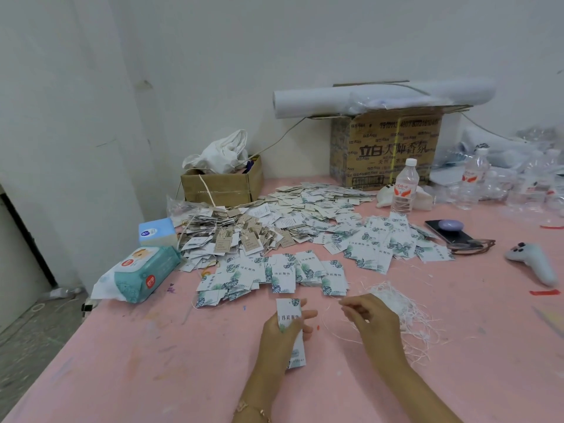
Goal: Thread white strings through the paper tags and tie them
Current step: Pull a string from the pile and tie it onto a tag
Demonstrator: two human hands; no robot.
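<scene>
1. Paper tag (288,312): over the near worktop (152,361), in my left grip (282,334). Fingers and thumb curl round its middle, top end raised, I judge to offer the hole.
2. White string (324,322): one end pinched in my right grip (370,319), just beside the tag, not yet through it.
3. String heap (406,312): right behind that hand, handy for picking.
4. Loose tags (274,276): rows just beyond, next in line.
5. Strung tags (232,236): piled further back, left, out of the way.
</scene>
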